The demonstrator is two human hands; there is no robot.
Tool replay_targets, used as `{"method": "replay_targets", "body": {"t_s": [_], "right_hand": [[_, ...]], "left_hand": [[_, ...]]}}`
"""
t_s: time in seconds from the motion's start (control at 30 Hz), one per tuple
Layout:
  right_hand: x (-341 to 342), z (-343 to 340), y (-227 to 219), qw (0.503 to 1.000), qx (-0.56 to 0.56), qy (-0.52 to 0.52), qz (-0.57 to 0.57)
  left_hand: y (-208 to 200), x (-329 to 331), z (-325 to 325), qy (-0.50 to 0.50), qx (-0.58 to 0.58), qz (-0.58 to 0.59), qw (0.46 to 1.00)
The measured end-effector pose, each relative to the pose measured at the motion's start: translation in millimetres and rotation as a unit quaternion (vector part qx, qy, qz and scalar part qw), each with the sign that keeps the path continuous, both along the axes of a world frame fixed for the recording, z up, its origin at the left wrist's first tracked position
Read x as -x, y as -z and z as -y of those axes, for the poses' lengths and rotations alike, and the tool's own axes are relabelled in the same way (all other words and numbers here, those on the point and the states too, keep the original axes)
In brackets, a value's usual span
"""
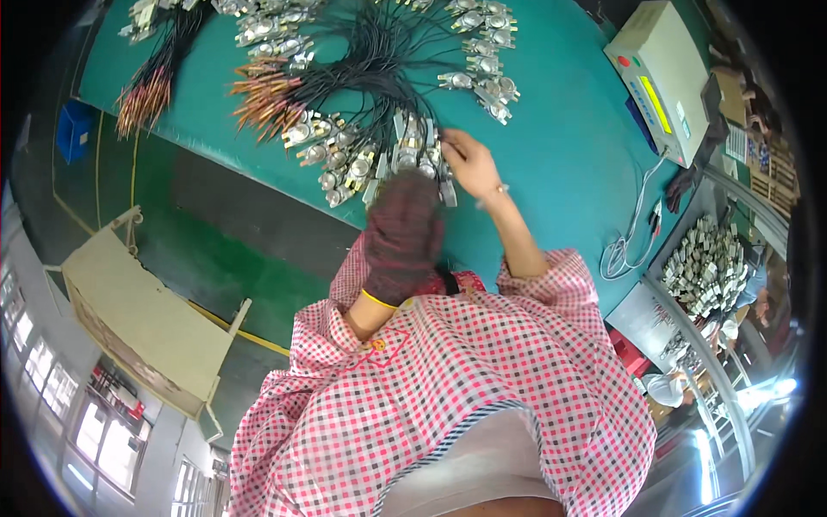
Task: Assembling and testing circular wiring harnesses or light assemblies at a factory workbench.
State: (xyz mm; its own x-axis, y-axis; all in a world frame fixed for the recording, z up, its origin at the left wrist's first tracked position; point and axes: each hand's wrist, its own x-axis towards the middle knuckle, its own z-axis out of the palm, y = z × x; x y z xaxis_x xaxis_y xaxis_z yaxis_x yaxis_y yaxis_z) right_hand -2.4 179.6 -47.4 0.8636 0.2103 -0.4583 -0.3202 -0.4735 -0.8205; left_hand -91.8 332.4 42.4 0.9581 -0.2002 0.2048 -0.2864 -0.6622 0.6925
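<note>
A dark knitted glove with a yellow cuff covers my left hand (405, 233). Blurred by motion, it lies over the near edge of a cluster of small silver metal parts (357, 168), and its fingers cannot be made out. Just to its right is my bare right hand (472, 165), a thin bracelet at the wrist. Its fingers are bent and closed at the cluster's right side, where what they grip is too small to tell. Black cables (375, 65) run from the parts into a thick bundle with coppery ends (265, 96).
A green table (551, 138) carries everything. At its right stands a beige instrument (662, 82) with a lit yellow display; a white cable (637, 224) with clips lies nearby. Another cable bundle (146, 95) is at the far left. More metal parts (706, 267) are piled at right.
</note>
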Motion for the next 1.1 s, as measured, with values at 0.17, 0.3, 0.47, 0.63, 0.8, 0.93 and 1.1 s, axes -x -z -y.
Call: {"method": "replay_targets", "body": {"t_s": [0.17, 0.3, 0.47, 0.63, 0.8, 0.93, 1.1], "right_hand": [[-30, -9, -2, 0.974, -0.139, 0.038, -0.176], [-34, -4, -3, 0.955, -0.221, -0.004, -0.196], [-50, -1, -4, 0.971, -0.156, -0.021, -0.177], [-81, 21, -10, 0.956, 0.172, -0.168, 0.169], [-40, 48, 3, 0.963, 0.055, -0.028, 0.264], [-4, 62, -7, 0.914, 0.187, -0.092, 0.349], [-3, 32, 2, 0.878, 0.31, -0.032, 0.364]], "left_hand": [[23, 15, -6, -0.216, 0.083, -0.082, 0.969], [20, 15, 7, -0.231, 0.153, -0.078, 0.958], [45, 17, 22, -0.227, 0.295, -0.071, 0.926], [47, 14, 7, -0.207, 0.211, -0.114, 0.948], [2, -4, 7, -0.166, -0.006, -0.177, 0.97], [2, -31, 43, -0.06, -0.241, -0.134, 0.96], [70, -105, 50, -0.068, -0.33, 0.137, 0.932]]}}
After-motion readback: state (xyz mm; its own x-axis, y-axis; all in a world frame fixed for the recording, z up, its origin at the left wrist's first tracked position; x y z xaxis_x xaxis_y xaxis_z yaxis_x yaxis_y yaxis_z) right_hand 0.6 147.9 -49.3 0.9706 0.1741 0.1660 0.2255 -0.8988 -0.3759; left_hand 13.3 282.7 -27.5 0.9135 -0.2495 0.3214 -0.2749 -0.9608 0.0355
